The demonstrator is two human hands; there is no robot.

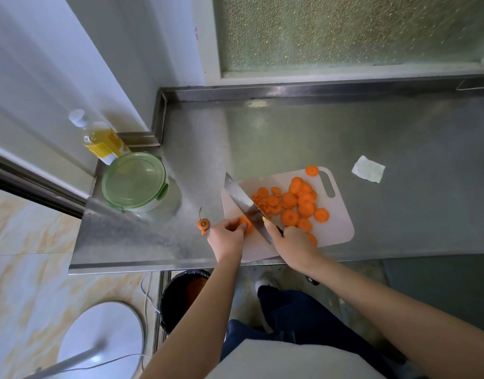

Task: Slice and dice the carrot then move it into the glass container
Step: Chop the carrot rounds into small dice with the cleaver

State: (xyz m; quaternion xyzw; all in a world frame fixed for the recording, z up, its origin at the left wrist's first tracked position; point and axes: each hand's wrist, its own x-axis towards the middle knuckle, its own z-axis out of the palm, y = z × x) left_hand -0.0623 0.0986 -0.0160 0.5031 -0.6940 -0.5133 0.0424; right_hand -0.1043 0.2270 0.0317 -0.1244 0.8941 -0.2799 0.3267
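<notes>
On the steel counter [372, 119], our left hand [227, 236] pinches the carrot [247, 222] on the board [342, 228]; our right hand [292, 242] grips the knife [243, 201], blade just beside it.

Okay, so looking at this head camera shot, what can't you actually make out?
- Head view: the carrot piece is mostly covered by the left hand, so its length is unclear.
- Head view: the knife handle is hidden inside the right hand.
- Head view: the glass container wears its green lid, so its contents cannot be told.
- Head view: the bottle label is too small to read.
</notes>
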